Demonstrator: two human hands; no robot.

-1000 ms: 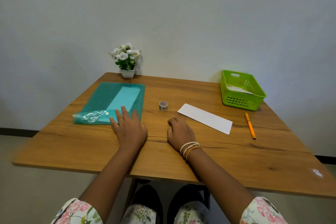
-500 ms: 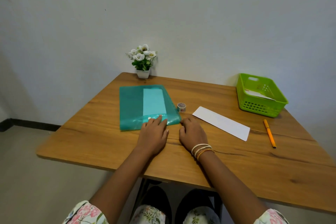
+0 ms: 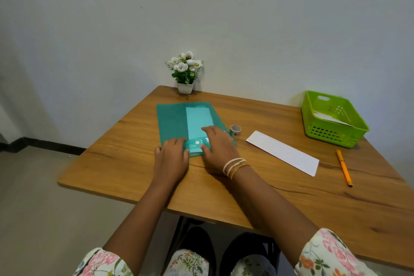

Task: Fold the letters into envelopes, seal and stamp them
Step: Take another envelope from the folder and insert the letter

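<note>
A teal see-through folder [image 3: 172, 118] lies on the wooden table [image 3: 280, 204] with a white sheet [image 3: 199, 118] showing inside it. Its near flap with a white snap button [image 3: 197, 142] is curled up. My left hand [image 3: 171, 157] grips the flap's left end. Just right of the button, my right hand [image 3: 220, 149] pinches the flap, fingers on top and thumb below. A long white envelope [image 3: 283, 152] lies flat to the right of my hands. A small roll of patterned tape [image 3: 235, 129] stands beside the folder's right edge.
A green plastic basket [image 3: 336, 134] with paper in it sits at the far right. An orange pen [image 3: 344, 167] lies near the right edge. A small pot of white flowers [image 3: 186, 74] stands at the back against the wall.
My right hand left the bare table and came onto the folder's flap. The left hand slid to the flap's left end. The folder now lies straighter and the flap is curled up.
</note>
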